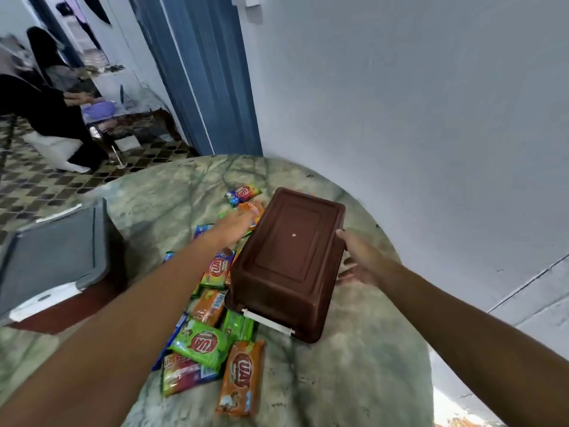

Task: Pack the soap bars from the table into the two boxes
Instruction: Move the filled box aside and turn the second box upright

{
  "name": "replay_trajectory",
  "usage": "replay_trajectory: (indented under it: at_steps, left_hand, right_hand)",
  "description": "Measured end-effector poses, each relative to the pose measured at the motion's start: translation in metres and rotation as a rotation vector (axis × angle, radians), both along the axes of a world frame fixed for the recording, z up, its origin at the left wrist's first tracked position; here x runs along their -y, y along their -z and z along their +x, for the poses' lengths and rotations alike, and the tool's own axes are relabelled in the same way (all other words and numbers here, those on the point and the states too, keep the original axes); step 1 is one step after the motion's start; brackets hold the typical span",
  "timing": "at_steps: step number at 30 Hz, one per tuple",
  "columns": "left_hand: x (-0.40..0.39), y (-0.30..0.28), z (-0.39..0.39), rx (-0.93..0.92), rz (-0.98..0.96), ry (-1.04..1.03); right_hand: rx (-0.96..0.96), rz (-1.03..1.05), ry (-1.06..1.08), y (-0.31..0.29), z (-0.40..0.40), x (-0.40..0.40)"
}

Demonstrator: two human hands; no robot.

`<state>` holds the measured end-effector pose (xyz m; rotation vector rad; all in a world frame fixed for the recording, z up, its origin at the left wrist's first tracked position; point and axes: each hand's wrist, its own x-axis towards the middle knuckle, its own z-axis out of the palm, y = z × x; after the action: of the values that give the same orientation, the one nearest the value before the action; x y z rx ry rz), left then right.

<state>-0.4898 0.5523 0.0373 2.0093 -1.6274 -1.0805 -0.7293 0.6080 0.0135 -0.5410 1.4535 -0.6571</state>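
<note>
Upturned on the round marble-patterned table [354, 380]: a brown plastic box [289, 260], base facing up, tilted, near rim resting on the tabletop with a white handle bar along that edge. Taken as landmark here.

Against its right side: the right hand [358, 260], thumb laid on the upper edge of the base, fingers curled round the side wall beneath. Grip closed on the box.

Against its far-left corner: the left hand [238, 221], reaching along the box's left side, fingers stretched forward and blurred where the box edge meets an orange packet [255, 209]. Cannot tell whether that grip holds anything.

Left of the box and spilling out from under its near-left edge: a heap of wrapped soap bars [212, 306], overlapping one another. Among them a green bar [201, 343] just off the near-left corner, an orange bar [240, 380] nearer the camera than that corner, a red-and-yellow bar [184, 372] touching the green one on its near side. Beyond the far-left corner, apart from the heap: one multicoloured bar [243, 194].

Well left of the box, at the table's edge: a grey box [58, 257], seemingly upside down too, sitting over something brown.

Far beyond, past a blue door frame [215, 75]: a person in dark clothing [46, 109] seated over a patterned tile floor [40, 180].
</note>
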Motion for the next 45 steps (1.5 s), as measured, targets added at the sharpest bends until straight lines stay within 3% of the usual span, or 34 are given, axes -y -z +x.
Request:
replay_trajectory:
  at_steps: [3, 5, 7, 11, 16, 20, 23, 26, 29, 32, 35, 36, 39, 40, 45]
  left_hand:
    - [0.014, 0.022, -0.004, -0.095, 0.281, -0.057]
    - [0.031, 0.049, 0.005, -0.191, 0.302, -0.040]
    - [0.017, 0.031, -0.001, -0.253, 0.313, -0.060]
    - [-0.011, -0.014, -0.006, -0.449, 0.148, -0.087]
    - [-0.041, -0.045, 0.022, -0.934, -0.165, -0.222]
    - [-0.077, -0.039, 0.039, -1.226, -0.023, -0.310]
    - [-0.108, -0.022, 0.043, -1.144, 0.171, -0.259]
    - [-0.132, 0.003, 0.044, -1.033, 0.169, -0.324]
    - [-0.144, 0.015, 0.052, -1.054, 0.173, -0.391]
    - [-0.146, 0.016, 0.054, -1.087, 0.164, -0.438]
    - [-0.144, 0.013, 0.046, -1.154, 0.115, -0.510]
    - [-0.144, 0.010, 0.041, -1.168, 0.093, -0.540]
    - [-0.140, 0.012, 0.024, -1.215, 0.040, -0.612]
    - [-0.141, 0.011, 0.017, -1.221, 0.023, -0.632]
    - [-0.157, 0.013, -0.003, -1.146, -0.021, -0.655]
  right_hand:
    - [0.185, 0.098, 0.037, 0.024, 0.001, 0.016]
    - [0.203, 0.102, 0.036, 0.028, 0.006, 0.019]
    - [0.206, 0.061, 0.039, 0.025, 0.008, 0.016]
    - [0.260, -0.203, 0.056, -0.004, 0.007, 0.003]
    - [0.444, -0.563, 0.326, -0.034, -0.006, -0.012]
    - [0.700, -0.508, 0.187, -0.039, -0.013, -0.048]
    - [0.506, -0.457, 0.062, -0.037, 0.005, -0.087]
    - [0.306, -0.412, 0.079, -0.024, 0.019, -0.118]
    - [0.124, -0.398, 0.082, -0.026, 0.031, -0.139]
    - [0.005, -0.423, 0.305, -0.036, 0.029, -0.149]
    - [0.097, -0.389, 0.785, -0.032, 0.018, -0.169]
    - [0.155, -0.360, 0.851, -0.026, 0.018, -0.182]
    - [0.439, -0.303, 0.667, -0.006, 0.041, -0.213]
    - [0.450, -0.327, 0.590, -0.005, 0.053, -0.217]
    - [0.226, -0.498, 0.526, -0.013, 0.060, -0.194]
